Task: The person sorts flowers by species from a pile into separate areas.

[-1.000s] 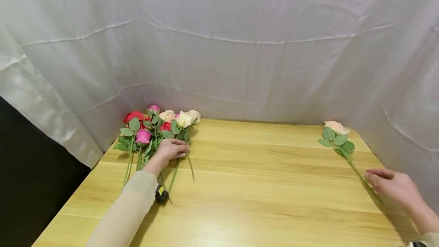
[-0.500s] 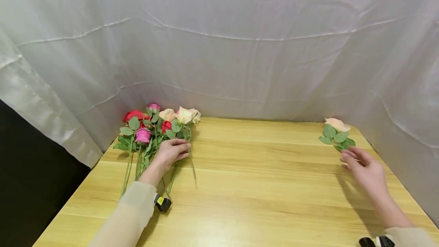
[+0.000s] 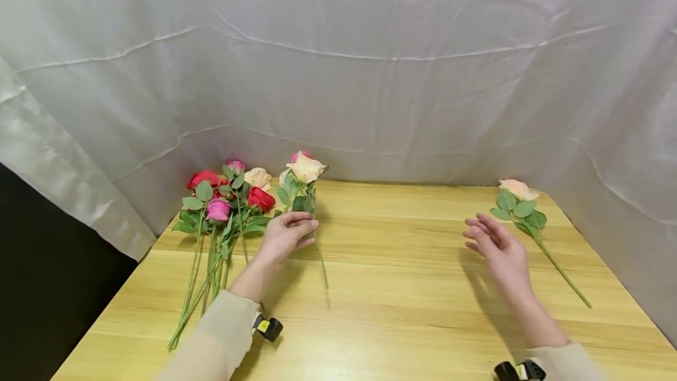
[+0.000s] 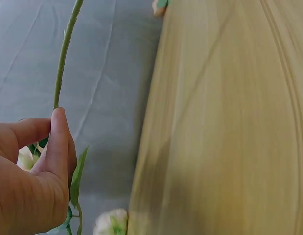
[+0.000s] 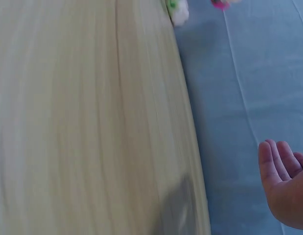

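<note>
Pinching cream rose [image 3: 308,168] in left hand [image 3: 285,236], with right hand [image 3: 501,249] loose, empty; might yank red rose [image 3: 261,199] along if tangled.

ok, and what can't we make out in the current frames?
Head: whether the left hand also holds the pink rose; the cream rose and its leaves cover that stem.
Head: stem count in the bunch; leaves and crossing stems hide it.
Left wrist: full shape of the pale bloom; fingers block it.
Right wrist: which rose the pink fragment belongs to; top edge cuts it.
</note>
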Motion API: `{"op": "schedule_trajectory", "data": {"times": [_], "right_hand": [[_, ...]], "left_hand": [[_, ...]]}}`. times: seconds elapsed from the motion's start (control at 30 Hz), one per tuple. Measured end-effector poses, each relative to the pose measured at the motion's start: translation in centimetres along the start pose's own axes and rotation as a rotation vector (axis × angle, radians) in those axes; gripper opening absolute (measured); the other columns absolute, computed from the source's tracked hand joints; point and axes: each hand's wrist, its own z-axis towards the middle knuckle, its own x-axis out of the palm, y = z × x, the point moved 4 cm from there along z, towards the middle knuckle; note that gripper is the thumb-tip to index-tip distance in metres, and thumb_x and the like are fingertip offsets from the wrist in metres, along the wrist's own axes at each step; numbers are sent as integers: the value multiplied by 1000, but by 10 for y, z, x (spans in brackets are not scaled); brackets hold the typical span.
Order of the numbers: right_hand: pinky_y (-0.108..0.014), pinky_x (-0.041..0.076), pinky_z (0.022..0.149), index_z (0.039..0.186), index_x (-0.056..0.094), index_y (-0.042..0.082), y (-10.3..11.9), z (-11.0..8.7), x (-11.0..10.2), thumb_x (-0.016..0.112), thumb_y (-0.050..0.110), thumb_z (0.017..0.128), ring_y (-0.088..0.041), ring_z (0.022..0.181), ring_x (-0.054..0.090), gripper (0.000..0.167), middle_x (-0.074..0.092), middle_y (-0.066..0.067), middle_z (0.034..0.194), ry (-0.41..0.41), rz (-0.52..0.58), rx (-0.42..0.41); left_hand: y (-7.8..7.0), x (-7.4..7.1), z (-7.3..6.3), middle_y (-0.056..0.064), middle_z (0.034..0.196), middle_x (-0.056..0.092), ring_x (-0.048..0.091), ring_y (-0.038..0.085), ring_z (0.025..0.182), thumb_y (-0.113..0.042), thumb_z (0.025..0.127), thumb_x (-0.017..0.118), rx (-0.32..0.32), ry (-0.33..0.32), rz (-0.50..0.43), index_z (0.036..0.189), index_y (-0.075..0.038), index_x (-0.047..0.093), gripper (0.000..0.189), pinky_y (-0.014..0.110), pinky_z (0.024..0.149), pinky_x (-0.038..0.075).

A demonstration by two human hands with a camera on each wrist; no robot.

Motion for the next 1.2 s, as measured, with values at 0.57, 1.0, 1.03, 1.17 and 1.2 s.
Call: {"op": "schedule_trajectory", "data": {"times": [0.57,1.0,1.03,1.17,1.2], "right_hand": [[-30,63,90,143,52,-6,-11,-18,92,61,17,107,-13,104,71,44,64,-24,136,181,-68,83],[-32,65,79,138,54,-14,-20,-38,148,66,14,104,-20,92,72,46,70,-27,121,458,-112,223],[-32,65,78,138,54,-15,-21,-39,150,65,12,104,-19,90,73,46,70,-26,119,466,-109,231],[-31,65,74,139,52,-17,-25,-40,154,65,5,102,-18,82,72,45,73,-21,111,464,-89,264],[-31,65,73,139,52,-17,-25,-40,154,65,3,101,-18,80,71,44,74,-20,109,460,-80,274]], "left_hand": [[-9,70,-7,10,105,64,67,15,90,2,95,73,77,141,-52,126,10,64,33,28,77,65],[-1,92,-9,17,115,68,70,18,93,-3,95,75,89,145,-44,126,8,65,35,35,84,65],[-1,93,-8,17,115,68,70,18,94,-3,95,75,90,143,-41,126,8,65,34,35,84,65],[1,94,-7,17,113,69,70,19,93,-3,94,76,98,139,-34,123,7,66,32,33,81,65],[2,94,-7,17,112,70,70,18,92,-3,94,76,99,139,-32,123,7,66,32,33,81,65]]}}
